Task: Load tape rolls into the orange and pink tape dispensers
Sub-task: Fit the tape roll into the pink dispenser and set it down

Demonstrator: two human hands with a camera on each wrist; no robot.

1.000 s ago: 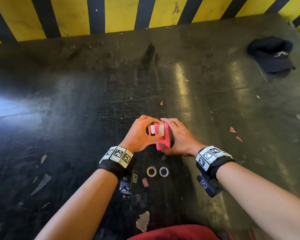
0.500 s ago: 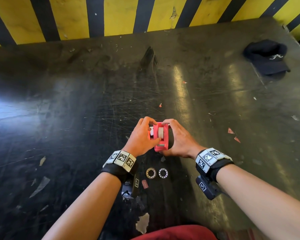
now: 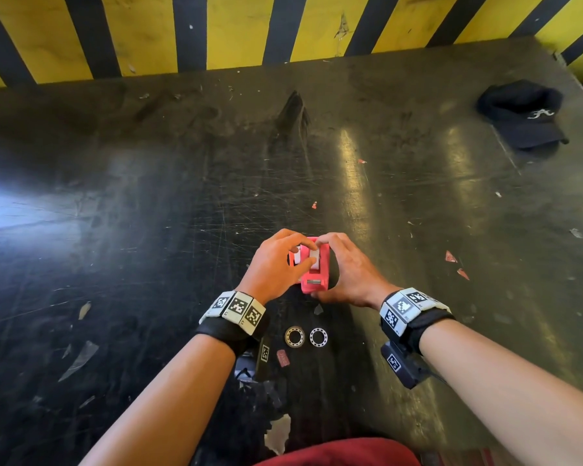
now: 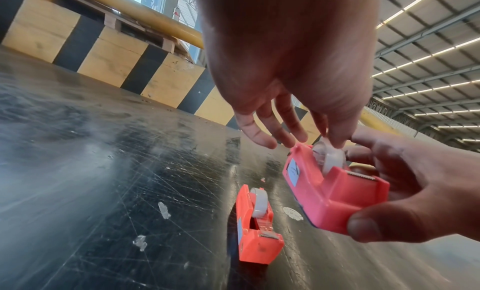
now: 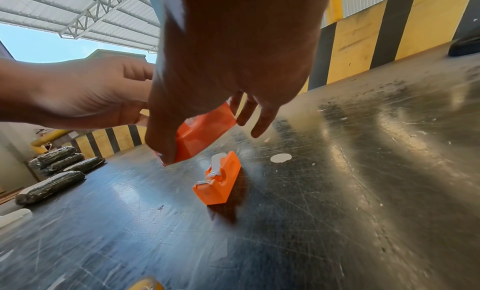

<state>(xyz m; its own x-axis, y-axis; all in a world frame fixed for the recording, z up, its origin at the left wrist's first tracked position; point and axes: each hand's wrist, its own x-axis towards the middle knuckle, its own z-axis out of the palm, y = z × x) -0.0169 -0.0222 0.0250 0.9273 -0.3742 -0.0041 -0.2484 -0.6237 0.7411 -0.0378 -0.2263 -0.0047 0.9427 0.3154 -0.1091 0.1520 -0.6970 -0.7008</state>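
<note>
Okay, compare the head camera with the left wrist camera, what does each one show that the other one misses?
Only the head view shows the dark cap at the table's far right, the two metal rings near the wrists, and both wristbands.

Only the left wrist view shows the orange dispenser lying on the table with a roll in it; in the head view the hands hide it.

Both show the right hand holding the pink dispenser above the table while the left hand pinches the tape roll sitting in it.
</note>
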